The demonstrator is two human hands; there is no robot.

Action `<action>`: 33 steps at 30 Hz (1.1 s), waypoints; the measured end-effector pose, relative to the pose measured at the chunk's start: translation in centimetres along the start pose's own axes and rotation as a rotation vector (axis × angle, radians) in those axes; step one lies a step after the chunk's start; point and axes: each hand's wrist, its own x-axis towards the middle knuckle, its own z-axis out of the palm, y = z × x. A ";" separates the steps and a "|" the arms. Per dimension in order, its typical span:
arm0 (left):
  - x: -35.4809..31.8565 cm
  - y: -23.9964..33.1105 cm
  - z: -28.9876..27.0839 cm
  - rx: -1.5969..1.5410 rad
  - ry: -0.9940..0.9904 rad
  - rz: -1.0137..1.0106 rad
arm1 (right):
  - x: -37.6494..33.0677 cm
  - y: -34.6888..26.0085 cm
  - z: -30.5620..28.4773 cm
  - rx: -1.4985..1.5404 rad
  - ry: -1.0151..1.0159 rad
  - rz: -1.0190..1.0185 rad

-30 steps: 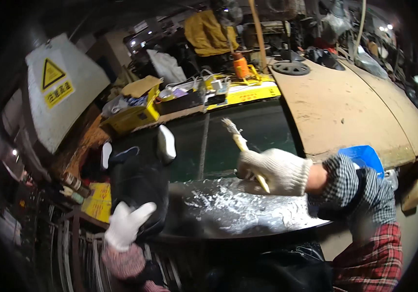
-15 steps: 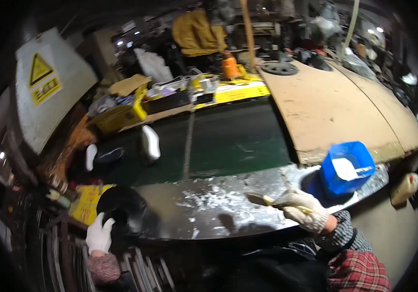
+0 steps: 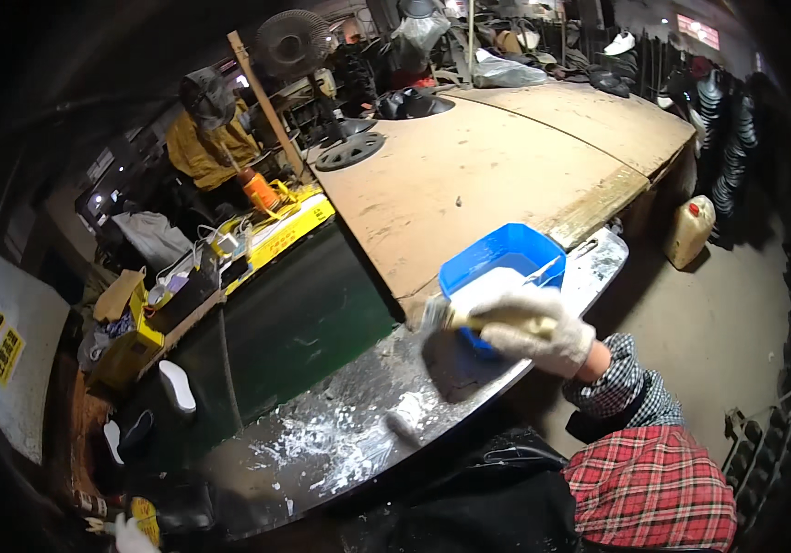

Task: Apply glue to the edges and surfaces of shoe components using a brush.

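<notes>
My right hand (image 3: 538, 332), in a pale work glove, is closed round the light handle of a brush (image 3: 458, 318). Its bristle end points left, level with the near side of a blue plastic tub (image 3: 547, 251). White paste lies inside that tub, and a thin stick leans on its rim. Part of my left hand (image 3: 130, 536), gloved as well, shows at the lower left edge; its fingers are blurred and mostly cut off. Beside it are a black glossy object (image 3: 179, 505) and a yellow printed piece (image 3: 145, 518). White smears mark the metal worktop (image 3: 271, 493).
Pale shoe soles (image 3: 177, 387) lie on the dark green belt (image 3: 322, 323). Beyond it stand a yellow box (image 3: 128, 355) and an orange tool (image 3: 259, 191). A brown board (image 3: 506, 157) extends behind the tub. A cream jerrycan (image 3: 690, 232) stands on the floor at right.
The view has swung right. My right hand with the brush has moved from above the smeared worktop to the blue tub. My left hand has slipped mostly out of the picture.
</notes>
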 end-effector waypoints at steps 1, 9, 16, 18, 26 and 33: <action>0.4 1.4 -3.8 0.012 -0.089 -0.233 | -0.5 0.4 -0.6 0.168 0.231 0.128; 0.4 18.8 -9.6 -1.514 -0.242 -0.456 | 4.5 6.5 -6.0 -0.676 -0.068 0.531; -3.7 24.6 -8.5 -2.231 -0.438 -0.865 | 0.6 1.9 -5.6 -0.572 0.283 0.042; -4.7 25.8 -8.0 -2.261 -0.485 -0.873 | 0.0 1.2 -4.9 -0.585 0.208 -0.049; -7.2 29.9 -7.3 -2.469 -0.660 -0.910 | 4.2 -4.1 14.3 0.295 -0.300 0.033; -8.0 29.0 -5.8 -2.619 -0.211 -1.043 | 4.7 0.5 19.4 0.544 -0.284 0.421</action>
